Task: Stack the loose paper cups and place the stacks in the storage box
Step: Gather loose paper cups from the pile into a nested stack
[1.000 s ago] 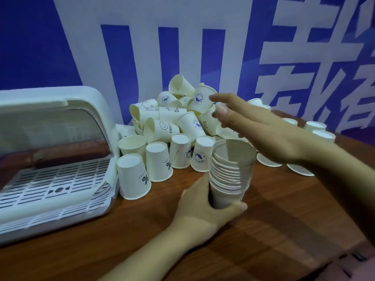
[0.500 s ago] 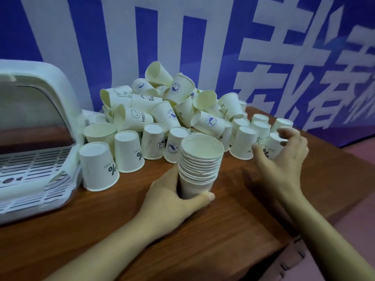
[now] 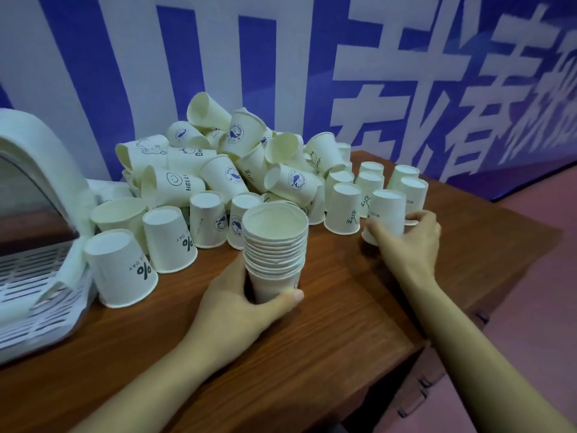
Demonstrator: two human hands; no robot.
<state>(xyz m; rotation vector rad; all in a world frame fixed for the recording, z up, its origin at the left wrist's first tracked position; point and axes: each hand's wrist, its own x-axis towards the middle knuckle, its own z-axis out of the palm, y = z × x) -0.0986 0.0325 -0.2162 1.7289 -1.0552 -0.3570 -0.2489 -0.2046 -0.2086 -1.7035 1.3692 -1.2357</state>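
The paper cups are likely light and thin-walled, easily crushed, so a gentle wrap round the side wall suits. The stack (image 3: 275,251), white and mouth-up, stands in front of the loose heap (image 3: 237,164), its base gripped by the left hand (image 3: 243,303). Right of the stack, the right hand (image 3: 409,242) curls round an upside-down cup (image 3: 385,214) (printed side showing).

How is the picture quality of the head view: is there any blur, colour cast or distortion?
Head view: a cool blue cast over everything; wide-angle bending curves the storage box at the left edge; the table grain near the bottom is smeared by motion blur; the cup stack and both hands stay fairly sharp; no strong glare.
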